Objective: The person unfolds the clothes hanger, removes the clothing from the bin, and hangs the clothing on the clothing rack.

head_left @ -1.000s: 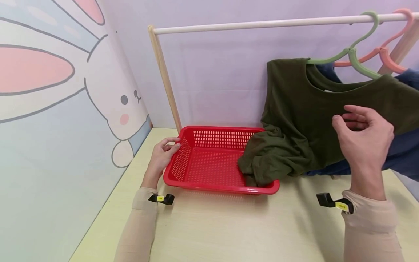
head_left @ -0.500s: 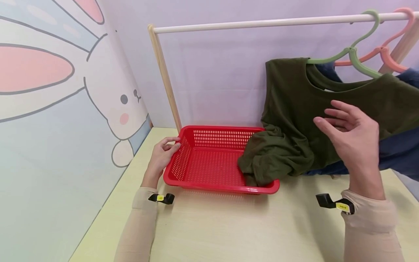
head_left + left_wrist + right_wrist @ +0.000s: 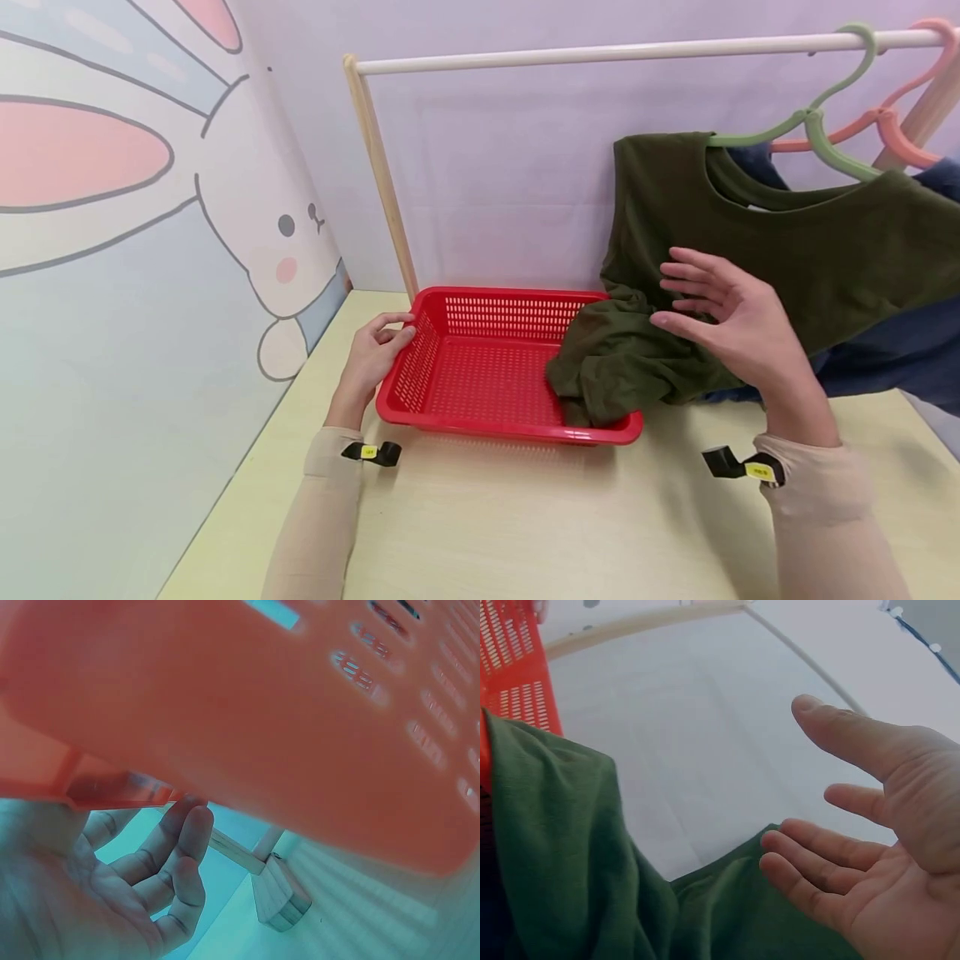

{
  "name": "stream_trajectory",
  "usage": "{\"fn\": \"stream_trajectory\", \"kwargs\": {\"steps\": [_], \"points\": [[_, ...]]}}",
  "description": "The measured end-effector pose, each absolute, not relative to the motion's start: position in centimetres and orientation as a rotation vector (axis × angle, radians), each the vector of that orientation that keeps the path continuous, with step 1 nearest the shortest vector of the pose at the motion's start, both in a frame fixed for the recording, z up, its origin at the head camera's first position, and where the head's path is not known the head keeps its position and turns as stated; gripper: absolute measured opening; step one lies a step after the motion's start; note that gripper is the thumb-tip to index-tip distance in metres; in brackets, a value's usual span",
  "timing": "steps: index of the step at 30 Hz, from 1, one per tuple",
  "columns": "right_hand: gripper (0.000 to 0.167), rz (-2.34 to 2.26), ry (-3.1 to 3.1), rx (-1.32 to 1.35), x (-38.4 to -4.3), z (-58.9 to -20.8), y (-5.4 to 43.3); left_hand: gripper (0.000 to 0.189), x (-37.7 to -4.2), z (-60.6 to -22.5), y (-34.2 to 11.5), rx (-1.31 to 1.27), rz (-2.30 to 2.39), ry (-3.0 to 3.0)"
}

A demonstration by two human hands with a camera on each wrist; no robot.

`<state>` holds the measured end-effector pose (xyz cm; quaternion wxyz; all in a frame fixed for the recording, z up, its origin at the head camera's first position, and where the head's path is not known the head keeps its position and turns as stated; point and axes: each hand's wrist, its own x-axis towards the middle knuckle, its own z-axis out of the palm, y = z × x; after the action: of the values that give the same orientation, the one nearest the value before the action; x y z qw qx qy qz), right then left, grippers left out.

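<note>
A red plastic basket (image 3: 495, 382) with slotted sides sits on the table. My left hand (image 3: 373, 354) grips its left rim near the back corner; in the left wrist view the fingers (image 3: 196, 832) bend up under the rim. A dark green shirt (image 3: 810, 250) hangs from a green hanger (image 3: 813, 125), its lower part bunched in the right side of the basket. In front of this shirt floats my right hand (image 3: 731, 321), palm turned left, fingers spread and holding nothing. The right wrist view shows the green cloth (image 3: 562, 832) left of and below that hand.
A white rail (image 3: 570, 58) on wooden legs (image 3: 381, 175) spans the back. Behind the green shirt, a blue garment (image 3: 892, 358) hangs on a coral hanger (image 3: 892, 137). A wall with a rabbit picture (image 3: 255, 208) borders the table (image 3: 480, 517) at left.
My right hand has moved left and slightly down across the front of the green shirt, its fingers opening wider. The left hand stays on the basket's rim.
</note>
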<state>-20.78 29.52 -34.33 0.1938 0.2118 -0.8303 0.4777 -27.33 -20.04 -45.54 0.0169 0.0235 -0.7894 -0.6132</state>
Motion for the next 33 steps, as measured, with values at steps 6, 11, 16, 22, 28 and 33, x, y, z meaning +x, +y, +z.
{"fn": "stream_trajectory", "kwargs": {"steps": [6,11,16,22,28,33], "points": [[0.080,1.318,-2.406,0.612,-21.4,-35.0,29.0,0.043,-27.3,-45.5,-19.9,0.069,-1.908,-2.454],[0.078,1.289,-2.479,0.600,-21.8,-35.6,28.9,0.040,-27.4,-45.4,-19.9,0.077,-1.917,-2.444],[0.079,1.279,-2.542,0.612,-22.5,-36.5,29.0,0.040,-27.4,-45.5,-19.9,0.077,-1.925,-2.438],[0.077,1.242,-2.619,0.618,-23.7,-37.6,29.2,0.038,-27.5,-45.6,-20.1,0.078,-1.930,-2.437],[0.075,1.226,-2.696,0.621,-24.4,-38.5,29.4,0.040,-27.4,-45.5,-20.0,0.076,-1.925,-2.438],[0.071,1.189,-2.774,0.666,-24.8,-39.0,29.6,0.042,-27.3,-45.5,-19.9,0.088,-1.926,-2.437]]}}
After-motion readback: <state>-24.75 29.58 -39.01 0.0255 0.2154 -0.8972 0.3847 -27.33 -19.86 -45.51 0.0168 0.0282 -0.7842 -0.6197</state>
